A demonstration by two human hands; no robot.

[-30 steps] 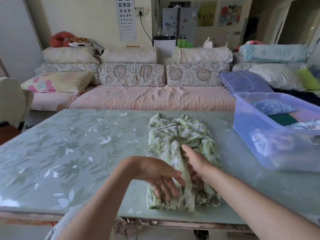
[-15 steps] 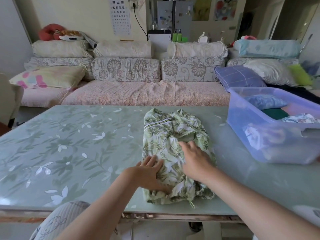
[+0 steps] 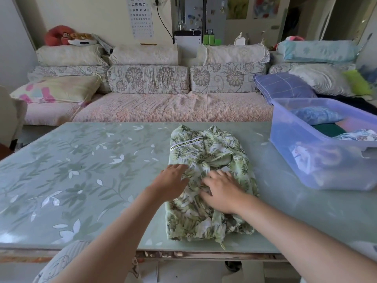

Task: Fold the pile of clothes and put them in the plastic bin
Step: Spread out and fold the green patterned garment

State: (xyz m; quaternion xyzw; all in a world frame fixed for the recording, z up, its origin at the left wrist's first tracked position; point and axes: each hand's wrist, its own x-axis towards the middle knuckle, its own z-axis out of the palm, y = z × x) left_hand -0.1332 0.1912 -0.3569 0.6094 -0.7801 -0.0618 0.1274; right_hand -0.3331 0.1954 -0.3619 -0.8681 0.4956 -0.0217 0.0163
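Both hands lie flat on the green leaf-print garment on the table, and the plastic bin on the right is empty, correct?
Not quite: the plastic bin is not empty. The head view shows clothes in it: blue, dark green and a printed piece. The rest holds: left hand and right hand lie flat on the green leaf-print garment on the table.

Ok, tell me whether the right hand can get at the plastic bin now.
Probably yes: the right hand lies flat on the leaf-print garment, and the plastic bin stands open to its right with only bare table between.
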